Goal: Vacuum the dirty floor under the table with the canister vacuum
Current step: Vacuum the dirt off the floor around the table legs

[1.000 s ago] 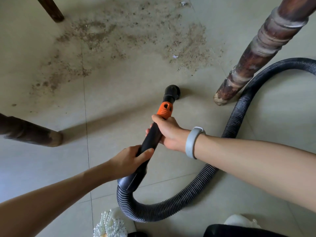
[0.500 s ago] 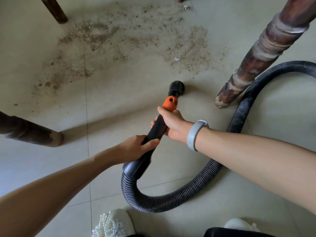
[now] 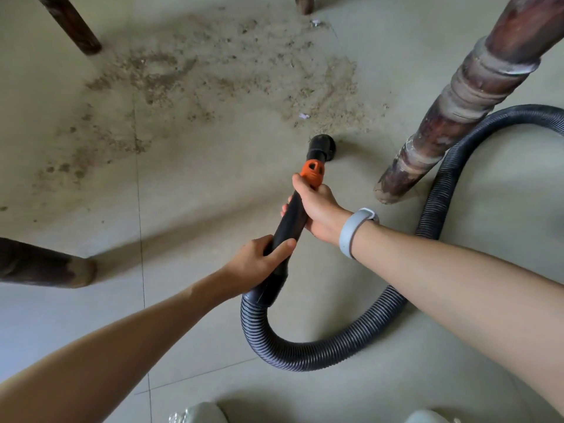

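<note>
Both your hands are on the vacuum wand (image 3: 291, 219). Your right hand (image 3: 317, 209) grips it up front, fingers curled round the black tube just behind the orange collar (image 3: 311, 171), thumb lying along the top. Your left hand (image 3: 256, 265) grips lower down, near where the wand meets the ribbed hose (image 3: 351, 340), thumb across the tube. A grey wristband (image 3: 351, 232) sits on your right wrist.

The nozzle (image 3: 322, 146) is down at the floor (image 3: 198, 209), at the near edge of the dirt patch (image 3: 219, 74), w/ a small white scrap (image 3: 303, 116) just beyond it. The hose loops back toward you, then curves off right behind the turned bench leg (image 3: 457, 105). Three other bench legs show: near left (image 3: 45, 264), far left (image 3: 73, 24), far centre (image 3: 304, 4). Canister itself isn't in frame.
</note>
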Demonstrator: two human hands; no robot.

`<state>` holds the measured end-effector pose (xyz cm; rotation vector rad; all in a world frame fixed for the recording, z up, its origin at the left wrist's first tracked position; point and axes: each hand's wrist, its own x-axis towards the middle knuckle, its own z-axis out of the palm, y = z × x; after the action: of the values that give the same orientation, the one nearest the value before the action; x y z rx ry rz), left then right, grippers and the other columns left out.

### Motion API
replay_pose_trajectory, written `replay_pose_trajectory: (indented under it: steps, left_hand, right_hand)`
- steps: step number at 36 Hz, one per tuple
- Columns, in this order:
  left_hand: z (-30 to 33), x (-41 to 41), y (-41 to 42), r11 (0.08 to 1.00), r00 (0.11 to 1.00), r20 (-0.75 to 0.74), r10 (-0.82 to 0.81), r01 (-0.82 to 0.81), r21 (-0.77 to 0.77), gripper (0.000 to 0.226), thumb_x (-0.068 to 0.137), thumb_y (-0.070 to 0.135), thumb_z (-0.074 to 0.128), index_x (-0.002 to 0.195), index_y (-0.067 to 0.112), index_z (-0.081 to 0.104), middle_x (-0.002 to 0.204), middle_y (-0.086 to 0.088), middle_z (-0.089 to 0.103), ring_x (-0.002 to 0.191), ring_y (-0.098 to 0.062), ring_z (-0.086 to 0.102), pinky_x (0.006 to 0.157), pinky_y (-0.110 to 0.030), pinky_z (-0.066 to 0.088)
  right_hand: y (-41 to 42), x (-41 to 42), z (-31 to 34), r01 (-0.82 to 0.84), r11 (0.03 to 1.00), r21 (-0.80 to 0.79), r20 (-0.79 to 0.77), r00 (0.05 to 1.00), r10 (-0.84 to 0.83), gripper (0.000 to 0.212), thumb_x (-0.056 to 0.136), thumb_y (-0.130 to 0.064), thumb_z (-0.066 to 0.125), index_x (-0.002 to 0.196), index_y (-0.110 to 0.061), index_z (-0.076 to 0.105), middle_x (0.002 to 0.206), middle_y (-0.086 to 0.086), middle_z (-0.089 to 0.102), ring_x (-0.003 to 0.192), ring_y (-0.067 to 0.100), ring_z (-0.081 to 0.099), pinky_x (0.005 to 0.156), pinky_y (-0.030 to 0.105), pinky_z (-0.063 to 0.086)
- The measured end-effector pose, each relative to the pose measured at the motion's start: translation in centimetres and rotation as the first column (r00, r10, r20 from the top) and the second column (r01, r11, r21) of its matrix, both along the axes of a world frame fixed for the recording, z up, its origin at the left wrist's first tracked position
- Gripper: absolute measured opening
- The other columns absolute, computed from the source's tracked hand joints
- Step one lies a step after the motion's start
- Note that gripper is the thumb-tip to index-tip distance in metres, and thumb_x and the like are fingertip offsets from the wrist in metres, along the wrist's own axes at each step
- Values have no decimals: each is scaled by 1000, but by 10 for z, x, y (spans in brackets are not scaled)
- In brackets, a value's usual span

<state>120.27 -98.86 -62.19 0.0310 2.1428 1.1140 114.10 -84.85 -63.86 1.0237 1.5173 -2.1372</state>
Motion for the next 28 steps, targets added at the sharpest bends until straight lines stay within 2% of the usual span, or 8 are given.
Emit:
replay_pose_trajectory:
  steps: [5,10,13,16,18,21,25,28]
  left_hand:
    - [-8,7,-7,990,991,5,136,-136,27,67,60,81,40,79,18,52,86,-23,69,81,-42,67,79,-57,53]
    - [-1,-11,-8,972,973,4,231,-231,50,66,66,76,48,82,13,55,89,-27,68,83,-43,67,81,-57,53]
    - [4,-22,-6,956,960,42,277,-279,87,47,92,52,52,87,5,56,81,-21,67,69,-35,68,76,-49,57]
    - [1,-30,-7,934,941,76,331,-338,115,43,95,44,49,89,1,56,72,-13,65,60,-26,64,66,-37,57]
    - [-1,-32,-8,928,933,66,355,-360,96,44,94,46,50,85,3,58,72,-12,65,64,-27,66,74,-41,57]
    - [-5,-32,-10,926,927,24,373,-374,56,49,87,59,55,80,11,60,82,-19,68,81,-37,68,86,-52,54]
    - [-6,-35,-8,919,919,-25,393,-391,41,72,60,79,48,82,11,61,88,-22,70,85,-40,67,84,-54,54]
    - [-5,-37,-8,896,898,-11,439,-437,77,83,58,80,49,87,3,60,90,-24,68,85,-42,66,85,-55,53]
  right_hand:
    - [-23,-13,-6,-173,983,57,-26,984,175,34,93,-36,59,100,-6,44,71,8,53,51,22,60,64,37,56]
    - [-27,-36,0,-148,989,29,-22,989,148,35,93,-36,61,99,-6,44,80,11,53,56,24,61,63,35,56]
    - [-27,-49,4,-128,991,-24,1,992,128,30,93,-34,62,92,-8,45,81,11,54,57,24,60,65,37,57]
    - [-30,-56,4,-109,991,-82,9,994,110,26,92,-27,63,98,-7,48,79,10,56,60,24,60,81,43,56]
    - [-31,-58,1,-114,990,-88,19,993,116,27,93,-26,62,104,-6,48,78,10,59,63,23,61,86,44,55]
    - [-34,-58,0,-159,984,-82,37,986,162,25,95,-33,56,93,-9,48,74,9,60,64,23,62,88,43,55]
    - [-38,-60,0,-174,982,-69,29,984,176,32,98,-40,47,93,-8,46,70,9,58,63,25,60,86,43,54]
    - [-41,-64,2,-141,987,-82,14,990,142,35,99,-40,46,96,-5,44,69,10,55,57,25,57,76,41,53]
